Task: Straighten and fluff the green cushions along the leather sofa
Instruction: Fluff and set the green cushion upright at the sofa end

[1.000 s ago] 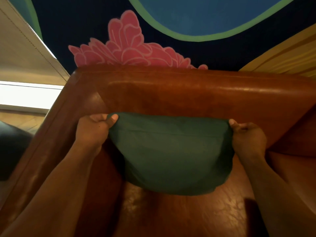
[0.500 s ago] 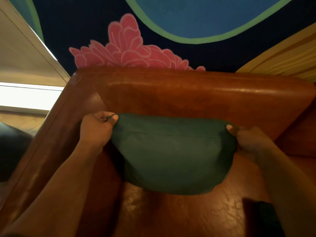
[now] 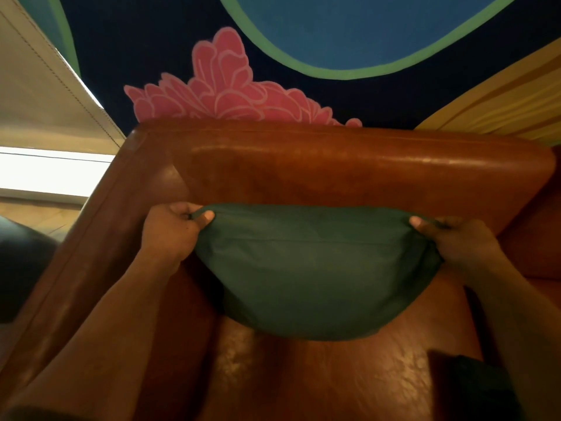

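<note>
A dark green cushion [image 3: 312, 268] leans against the backrest of the brown leather sofa [image 3: 349, 171], its lower edge on the seat. My left hand [image 3: 171, 230] pinches the cushion's top left corner between thumb and fingers. My right hand [image 3: 455, 241] grips its top right corner. The cushion hangs stretched between both hands, bulging toward me. A dark green shape [image 3: 482, 387] shows at the lower right beside my right forearm; I cannot tell whether it is another cushion.
The sofa's left armrest [image 3: 91, 244] runs down the left side. A painted wall mural with a pink flower [image 3: 221, 89] rises behind the backrest. A pale blind [image 3: 39, 95] and bright window are at the left. A dark rounded object [image 3: 21, 268] sits left of the armrest.
Both hands keep their grip on the cushion's top corners. The cushion has shifted slightly right and is pulled a bit tauter. A dark green shape has come into view at lower right.
</note>
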The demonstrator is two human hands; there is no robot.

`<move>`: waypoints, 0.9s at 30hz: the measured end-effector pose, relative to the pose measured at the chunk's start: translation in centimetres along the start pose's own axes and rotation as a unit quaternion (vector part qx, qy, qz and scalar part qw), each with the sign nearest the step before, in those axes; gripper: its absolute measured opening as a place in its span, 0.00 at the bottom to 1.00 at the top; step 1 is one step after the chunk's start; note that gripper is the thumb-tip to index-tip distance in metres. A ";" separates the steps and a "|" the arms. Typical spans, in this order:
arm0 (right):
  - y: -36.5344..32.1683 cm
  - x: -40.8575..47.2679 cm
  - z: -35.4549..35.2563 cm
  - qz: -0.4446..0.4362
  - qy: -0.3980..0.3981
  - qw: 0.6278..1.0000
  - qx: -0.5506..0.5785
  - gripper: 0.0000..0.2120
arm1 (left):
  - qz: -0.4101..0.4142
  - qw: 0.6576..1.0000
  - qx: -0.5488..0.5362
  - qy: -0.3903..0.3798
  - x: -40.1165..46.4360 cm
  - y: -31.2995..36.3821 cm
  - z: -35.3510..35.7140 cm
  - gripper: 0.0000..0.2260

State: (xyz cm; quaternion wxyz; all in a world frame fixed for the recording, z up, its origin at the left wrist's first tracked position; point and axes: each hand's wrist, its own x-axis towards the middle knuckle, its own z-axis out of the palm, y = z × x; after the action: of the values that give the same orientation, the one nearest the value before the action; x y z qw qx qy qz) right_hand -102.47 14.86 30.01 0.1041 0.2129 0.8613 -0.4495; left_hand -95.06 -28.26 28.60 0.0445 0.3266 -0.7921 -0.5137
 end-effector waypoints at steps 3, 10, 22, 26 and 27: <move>-0.8 -0.4 -0.1 0.003 0.068 0.997 -0.022 0.24 | 0.064 0.993 0.091 0.047 0.3 1.5 -0.2 0.08; -0.6 -2.0 1.4 -0.094 0.184 0.956 -0.207 0.24 | 0.160 0.950 0.240 0.124 -1.8 3.2 1.4 0.15; -0.9 -6.0 12.9 -0.372 -0.018 0.841 -0.393 0.35 | 0.360 0.789 0.493 -0.069 -8.3 0.8 12.4 0.30; 0.4 -3.3 10.9 -0.366 0.008 0.832 -0.416 0.34 | 0.343 0.796 0.496 -0.054 -6.0 0.3 11.2 0.31; 0.9 -2.4 9.9 -0.358 0.018 0.836 -0.415 0.35 | 0.337 0.795 0.502 -0.046 -5.3 0.2 10.5 0.32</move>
State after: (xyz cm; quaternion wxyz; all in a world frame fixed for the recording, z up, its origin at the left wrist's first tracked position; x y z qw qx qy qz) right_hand -100.09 6.55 24.54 -0.0008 -0.1654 0.9848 -0.0522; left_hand -95.24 -17.00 25.21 0.0082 -0.0090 -0.9999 -0.0111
